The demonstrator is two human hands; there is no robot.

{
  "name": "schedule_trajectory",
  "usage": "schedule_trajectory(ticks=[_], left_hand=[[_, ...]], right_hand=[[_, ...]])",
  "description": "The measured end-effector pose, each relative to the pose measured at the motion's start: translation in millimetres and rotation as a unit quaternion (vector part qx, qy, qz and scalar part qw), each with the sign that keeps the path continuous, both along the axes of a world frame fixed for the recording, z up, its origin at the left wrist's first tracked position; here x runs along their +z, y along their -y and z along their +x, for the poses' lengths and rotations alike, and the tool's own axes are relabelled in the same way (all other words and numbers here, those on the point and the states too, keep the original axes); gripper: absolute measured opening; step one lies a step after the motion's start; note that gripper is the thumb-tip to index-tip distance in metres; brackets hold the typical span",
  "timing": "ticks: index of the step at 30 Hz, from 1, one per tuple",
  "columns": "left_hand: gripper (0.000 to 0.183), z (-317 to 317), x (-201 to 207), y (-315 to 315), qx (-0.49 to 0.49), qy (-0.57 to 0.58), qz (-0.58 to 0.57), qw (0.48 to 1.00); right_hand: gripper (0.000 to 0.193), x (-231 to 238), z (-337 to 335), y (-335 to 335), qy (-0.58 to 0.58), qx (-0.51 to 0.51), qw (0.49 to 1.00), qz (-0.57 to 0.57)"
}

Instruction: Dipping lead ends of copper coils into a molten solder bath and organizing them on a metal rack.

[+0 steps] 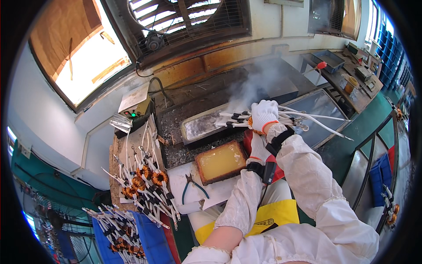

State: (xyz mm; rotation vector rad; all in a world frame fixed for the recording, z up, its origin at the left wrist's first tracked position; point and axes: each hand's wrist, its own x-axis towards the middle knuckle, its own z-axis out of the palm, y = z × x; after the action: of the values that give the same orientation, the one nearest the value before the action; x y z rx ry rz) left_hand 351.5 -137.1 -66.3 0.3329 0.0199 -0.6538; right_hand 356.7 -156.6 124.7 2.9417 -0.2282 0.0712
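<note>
My right hand [264, 115], in a white knit glove, is closed around a bundle of wound toroid coils [250, 122] with white and black leads. The bundle's left lead ends reach the right end of a rectangular pot of silvery, molten-looking metal [202, 126], where smoke rises. Long white leads [312, 117] stick out to the right, some tipped with ring terminals. Just below, my left hand [258, 148], gloved too, comes up against the underside of the bundle; its fingers are hidden behind the right hand and coils. A tray of yellowish material [222, 162] sits nearer me.
Green-handled pliers [193, 188] lie on white paper beside the yellowish tray. More coils [147, 176] are piled at left, above a blue crate [151, 233] holding others. A control box [135, 102] with a green light stands behind. A metal-topped surface [318, 119] is at right.
</note>
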Motion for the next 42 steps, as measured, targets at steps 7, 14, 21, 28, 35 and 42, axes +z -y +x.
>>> schedule_trajectory(ticks=[7,14,21,28,35,42], left_hand=[[0.063,2.4,-2.6,-0.7,0.009,0.001,0.009,1.0],[0.063,1.8,-3.3,-0.5,0.012,0.004,0.014,1.0],[0.063,0.5,-2.8,-2.8,0.015,0.01,0.017,1.0],[0.051,-7.0,13.9,-10.8,0.015,0.02,-0.03,0.999],[0.05,-16.8,38.3,-13.1,0.034,-0.001,0.047,0.998],[0.044,-9.4,17.8,-18.4,0.03,0.015,0.029,0.999]], right_hand=[[0.042,0.9,1.1,-3.4,-0.005,0.0,1.0,-0.002],[0.042,-2.4,1.2,-3.0,0.007,-0.006,1.0,-0.006],[0.043,-2.3,1.9,-3.6,-0.006,-0.006,1.0,0.002],[0.038,-3.9,3.0,-7.7,0.0,-0.013,1.0,-0.012],[0.039,-0.2,-2.0,-4.4,-0.015,-0.024,1.0,-0.001],[0.053,4.6,-14.2,-7.5,0.005,-0.03,0.999,0.022]])
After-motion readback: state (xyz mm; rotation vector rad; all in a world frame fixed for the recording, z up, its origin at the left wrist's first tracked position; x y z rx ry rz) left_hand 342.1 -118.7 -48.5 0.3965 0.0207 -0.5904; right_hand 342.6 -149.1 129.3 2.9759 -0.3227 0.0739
